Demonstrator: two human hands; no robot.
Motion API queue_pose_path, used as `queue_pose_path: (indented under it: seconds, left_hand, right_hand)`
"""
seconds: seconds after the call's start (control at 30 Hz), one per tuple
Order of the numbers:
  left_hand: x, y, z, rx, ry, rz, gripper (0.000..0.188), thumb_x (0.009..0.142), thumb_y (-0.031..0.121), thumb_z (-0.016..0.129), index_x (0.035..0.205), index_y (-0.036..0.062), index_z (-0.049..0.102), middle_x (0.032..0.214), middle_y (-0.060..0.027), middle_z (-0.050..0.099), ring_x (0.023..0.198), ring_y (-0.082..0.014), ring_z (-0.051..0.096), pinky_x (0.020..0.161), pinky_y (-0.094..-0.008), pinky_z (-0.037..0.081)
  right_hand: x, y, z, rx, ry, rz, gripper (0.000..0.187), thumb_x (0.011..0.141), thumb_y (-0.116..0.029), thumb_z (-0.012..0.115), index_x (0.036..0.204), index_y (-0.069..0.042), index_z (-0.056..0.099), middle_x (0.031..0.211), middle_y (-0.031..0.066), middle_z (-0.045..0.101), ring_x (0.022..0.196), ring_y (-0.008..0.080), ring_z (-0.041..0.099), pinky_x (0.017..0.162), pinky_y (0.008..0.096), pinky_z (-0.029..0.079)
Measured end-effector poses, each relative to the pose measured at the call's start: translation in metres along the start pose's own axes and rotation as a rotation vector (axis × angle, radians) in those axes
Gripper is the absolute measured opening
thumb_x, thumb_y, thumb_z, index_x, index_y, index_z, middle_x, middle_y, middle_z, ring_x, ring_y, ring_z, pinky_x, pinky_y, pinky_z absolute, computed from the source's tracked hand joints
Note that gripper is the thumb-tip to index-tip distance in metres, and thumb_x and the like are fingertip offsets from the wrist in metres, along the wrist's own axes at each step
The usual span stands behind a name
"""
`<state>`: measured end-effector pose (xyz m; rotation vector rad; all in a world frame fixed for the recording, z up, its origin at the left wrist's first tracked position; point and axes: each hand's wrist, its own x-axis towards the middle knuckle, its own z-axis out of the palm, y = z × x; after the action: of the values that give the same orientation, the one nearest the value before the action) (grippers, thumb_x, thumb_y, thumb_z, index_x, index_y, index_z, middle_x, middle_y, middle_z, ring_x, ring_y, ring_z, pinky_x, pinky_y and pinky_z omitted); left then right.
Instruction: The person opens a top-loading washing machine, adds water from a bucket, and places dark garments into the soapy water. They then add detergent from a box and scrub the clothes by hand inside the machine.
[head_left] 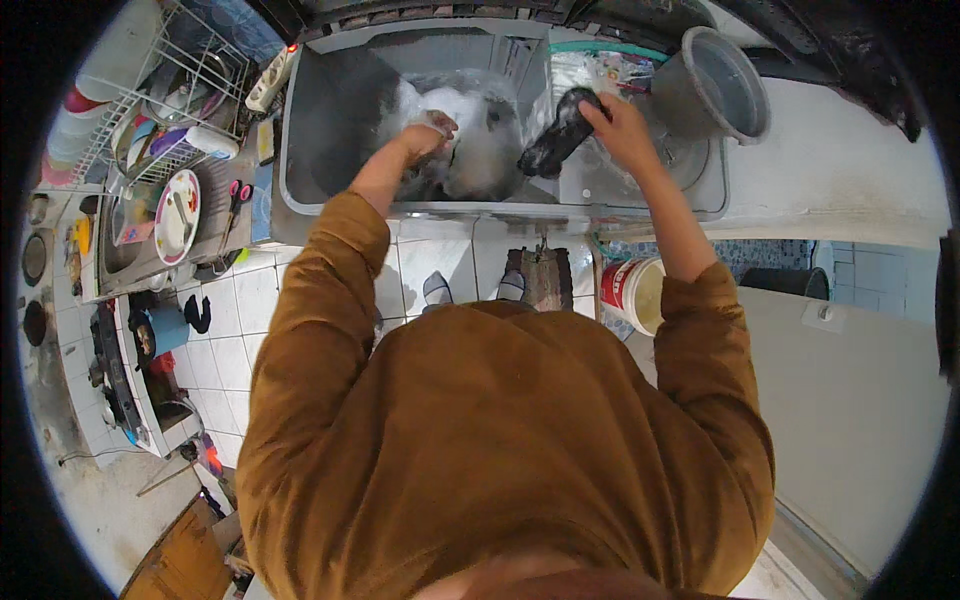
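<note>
At a grey twin-tub washing machine (335,125), my left hand (430,138) is over the left tub, its fingers curled. White suds beside it hide whether it holds anything. Below it, foamy water (470,150) fills part of the tub, with dark shapes blurred in it. My right hand (622,130) grips the upper end of a long, narrow black thing (560,135), wet-looking and streaked with suds. It hangs tilted over the divide between the tubs. I cannot make out its exact kind. A round lid or opening (690,165) lies under my right wrist.
A grey bucket (715,85) stands on the machine's right end, near a green hose (600,47). At left are a dish rack (195,100), a plate (178,215), red-handled scissors (236,205) and a power strip (270,80). A white-and-red pail (632,295) stands below my right forearm.
</note>
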<state>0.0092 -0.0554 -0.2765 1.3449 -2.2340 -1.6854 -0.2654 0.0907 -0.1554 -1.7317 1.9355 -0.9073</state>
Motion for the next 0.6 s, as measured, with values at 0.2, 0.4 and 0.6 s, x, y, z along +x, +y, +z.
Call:
queue_pose_path:
  seconds: [0.2, 0.4, 0.6]
  left_hand:
    - [0.041, -0.037, -0.021, 0.176, -0.025, -0.111, 0.032, 0.07, 0.004, 0.059, 0.101, 0.0046, 0.058, 0.094, -0.0051, 0.059, 0.081, -0.0149, 0.058, 0.062, -0.0284, 0.048]
    - [0.049, -0.067, -0.038, 0.283, 0.14, -0.159, 0.028, 0.074, 0.014, 0.055, 0.101, 0.0067, 0.06, 0.088, -0.0064, 0.062, 0.079, -0.0177, 0.059, 0.066, -0.0345, 0.047]
    - [0.027, -0.072, -0.076, 0.087, 0.288, -0.157, 0.033, 0.073, 0.009, 0.063, 0.105, 0.0061, 0.057, 0.089, -0.0029, 0.06, 0.078, -0.0119, 0.055, 0.064, -0.025, 0.044]
  right_hand:
    - [-0.039, 0.052, 0.037, -0.024, 0.056, 0.07, 0.027, 0.086, -0.028, 0.052, 0.083, -0.001, 0.054, 0.062, 0.0072, 0.054, 0.058, 0.0116, 0.05, 0.054, 0.0277, 0.04]
    - [-0.042, 0.044, 0.042, 0.078, 0.109, 0.164, 0.03, 0.083, -0.032, 0.054, 0.077, -0.003, 0.052, 0.061, 0.0147, 0.054, 0.054, 0.0293, 0.052, 0.051, 0.0356, 0.039]
    - [-0.039, 0.043, 0.04, 0.035, 0.101, 0.219, 0.03, 0.082, -0.033, 0.055, 0.08, -0.003, 0.054, 0.062, 0.0145, 0.055, 0.054, 0.0285, 0.053, 0.051, 0.0356, 0.039]
